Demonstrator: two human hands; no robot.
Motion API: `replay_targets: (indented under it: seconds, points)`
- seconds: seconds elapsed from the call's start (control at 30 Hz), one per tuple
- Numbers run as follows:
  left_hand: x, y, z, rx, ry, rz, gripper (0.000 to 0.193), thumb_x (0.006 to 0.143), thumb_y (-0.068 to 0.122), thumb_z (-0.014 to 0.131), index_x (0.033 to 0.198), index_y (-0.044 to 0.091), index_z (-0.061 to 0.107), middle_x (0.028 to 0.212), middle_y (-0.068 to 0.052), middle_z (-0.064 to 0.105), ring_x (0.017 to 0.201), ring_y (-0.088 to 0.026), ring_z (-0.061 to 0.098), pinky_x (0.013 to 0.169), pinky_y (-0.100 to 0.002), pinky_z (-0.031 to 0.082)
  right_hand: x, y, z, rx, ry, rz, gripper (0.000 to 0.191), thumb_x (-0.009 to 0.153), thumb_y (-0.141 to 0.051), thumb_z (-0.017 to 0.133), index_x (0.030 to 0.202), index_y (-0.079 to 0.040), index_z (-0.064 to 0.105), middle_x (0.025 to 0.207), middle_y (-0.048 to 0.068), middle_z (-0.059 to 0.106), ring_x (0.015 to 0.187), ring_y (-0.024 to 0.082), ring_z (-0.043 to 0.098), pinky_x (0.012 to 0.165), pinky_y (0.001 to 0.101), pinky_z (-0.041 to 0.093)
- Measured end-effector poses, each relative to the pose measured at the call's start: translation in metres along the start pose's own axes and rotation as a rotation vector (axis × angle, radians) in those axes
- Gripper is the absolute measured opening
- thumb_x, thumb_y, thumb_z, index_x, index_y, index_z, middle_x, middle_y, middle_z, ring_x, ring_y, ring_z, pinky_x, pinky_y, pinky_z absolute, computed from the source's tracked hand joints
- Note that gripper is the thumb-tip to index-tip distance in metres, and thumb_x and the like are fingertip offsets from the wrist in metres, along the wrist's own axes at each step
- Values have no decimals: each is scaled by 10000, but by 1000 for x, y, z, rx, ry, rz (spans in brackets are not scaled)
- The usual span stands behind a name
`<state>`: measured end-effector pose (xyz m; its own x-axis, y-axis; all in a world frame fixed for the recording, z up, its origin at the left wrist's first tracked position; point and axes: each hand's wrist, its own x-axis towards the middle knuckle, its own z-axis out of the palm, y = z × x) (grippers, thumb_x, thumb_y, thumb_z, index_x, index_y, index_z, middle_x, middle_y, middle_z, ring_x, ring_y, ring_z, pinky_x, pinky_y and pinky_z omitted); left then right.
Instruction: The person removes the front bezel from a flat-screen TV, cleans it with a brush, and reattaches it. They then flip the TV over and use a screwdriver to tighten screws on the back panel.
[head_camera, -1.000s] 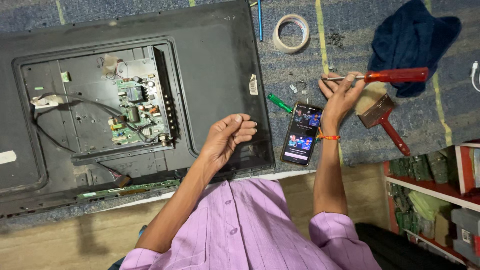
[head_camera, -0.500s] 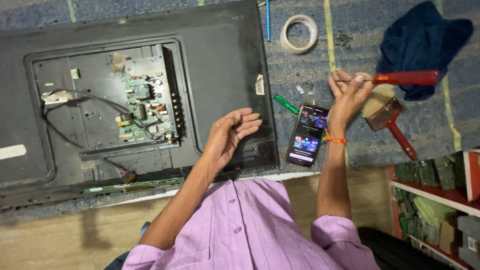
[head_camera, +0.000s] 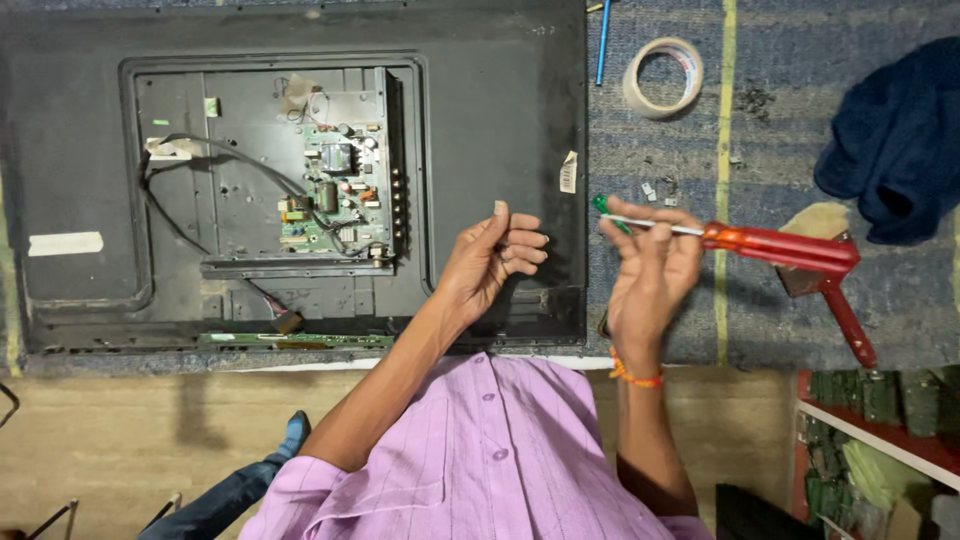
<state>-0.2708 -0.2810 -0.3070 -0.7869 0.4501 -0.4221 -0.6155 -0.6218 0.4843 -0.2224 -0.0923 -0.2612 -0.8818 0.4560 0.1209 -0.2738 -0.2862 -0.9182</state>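
The right hand (head_camera: 650, 275) is gripping a red-handled screwdriver (head_camera: 770, 243) by its shaft above the blue mat beside the opened television back (head_camera: 500, 110), while the left hand (head_camera: 490, 262) is hovering empty, fingers loosely curled, so regripping the handle seems next.

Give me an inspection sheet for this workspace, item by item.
Surface: blue woven mat on the floor.
Job's things: flat black television lying face down, back cover off, green circuit board exposed; red-handled screwdriver.
Clutter: roll of pale tape, dark blue cloth, red-handled brush, small loose bits.
Hands: right hand holds the screwdriver's shaft; left hand open, fingers curled, over the television.
Cables: black cable looping to the board.
Surroundings: red shelf of green parts.
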Motion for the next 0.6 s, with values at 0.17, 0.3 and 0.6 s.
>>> replay_targets:
  seconds: [0.17,0.3,0.6]
  points:
    - [-2,1,0,31,51,-32,579,1021,491,508,1004,-62,679,799,-170,742,643,-211,743,554,-301,610,-15,-2,35,-112,-62,-27,192,1140,-160,508,1209,18,501,1189,231,679,1167,326,713,1024,438,620]
    - [-2,-3,-4,39,47,24,455,1055,388,610,1092,-52,721,788,-79,695,594,-104,622,537,-221,518,-17,2,44,-204,-124,-31,196,1142,-151,513,1184,40,522,1194,232,675,1173,319,706,1033,444,623]
    - [3,-6,-9,4,110,101,402,990,189,719,1296,-68,679,905,-27,683,744,-70,604,659,-198,515,-15,3,41,-143,-80,-19,181,1135,-141,522,1180,34,513,1179,213,670,1159,322,713,1028,444,624]
